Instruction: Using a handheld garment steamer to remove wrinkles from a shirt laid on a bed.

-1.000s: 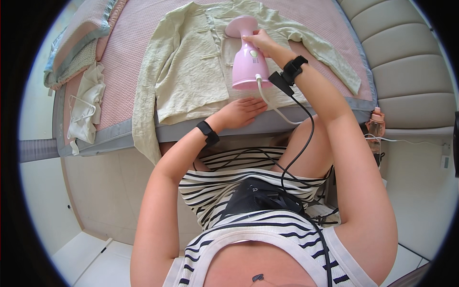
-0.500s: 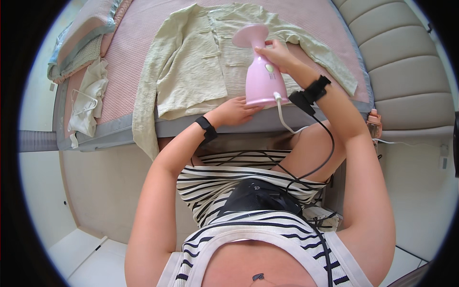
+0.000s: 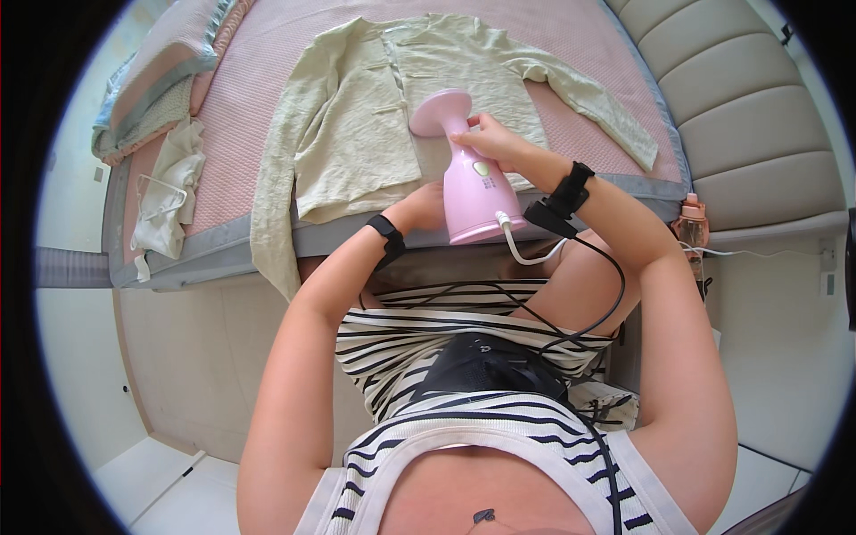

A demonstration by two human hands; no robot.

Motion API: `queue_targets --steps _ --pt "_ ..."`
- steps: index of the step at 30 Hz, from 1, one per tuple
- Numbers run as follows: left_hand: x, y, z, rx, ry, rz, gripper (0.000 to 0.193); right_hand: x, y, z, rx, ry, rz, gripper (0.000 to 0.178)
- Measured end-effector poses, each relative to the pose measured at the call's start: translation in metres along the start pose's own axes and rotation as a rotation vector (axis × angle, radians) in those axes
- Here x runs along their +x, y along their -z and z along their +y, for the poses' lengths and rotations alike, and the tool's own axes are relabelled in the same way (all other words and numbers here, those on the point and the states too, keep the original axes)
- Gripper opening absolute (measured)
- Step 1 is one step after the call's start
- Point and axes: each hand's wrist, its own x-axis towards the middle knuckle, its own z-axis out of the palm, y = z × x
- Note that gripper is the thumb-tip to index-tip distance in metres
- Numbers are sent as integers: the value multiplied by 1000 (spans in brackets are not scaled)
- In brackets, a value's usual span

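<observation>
A pink handheld garment steamer (image 3: 473, 192) is in my right hand (image 3: 499, 141), whose fingers wrap round its narrow neck. Its round head (image 3: 439, 112) is over the pale green jacket (image 3: 357, 125), which lies spread on the bed with its sleeves out to both sides. From the steamer's base a white cord (image 3: 522, 257) curves down over my leg. My left hand (image 3: 424, 207) rests at the jacket's lower hem, by the bed's edge. The steamer's body hides its fingers.
The bed has a pink quilted cover (image 3: 236, 169) with a grey border. On its left lie folded bedding (image 3: 165, 67) and a white cloth (image 3: 169, 192) with a white hanger. A padded headboard (image 3: 749, 116) stands at right, with a peach bottle (image 3: 693, 221) below. Black cables cross my lap.
My right hand has brought the steamer down toward me and slightly left, from the jacket's upper part to its lower middle. The steamer now covers my left hand's fingers, which showed before.
</observation>
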Motion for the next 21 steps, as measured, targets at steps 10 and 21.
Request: queue_targets --steps 10,21 --pt "6 6 7 -266 -116 -101 42 35 -8 4 38 39 25 44" --pt "-7 5 0 335 -240 10 27 63 -7 -8 15 39 4 57"
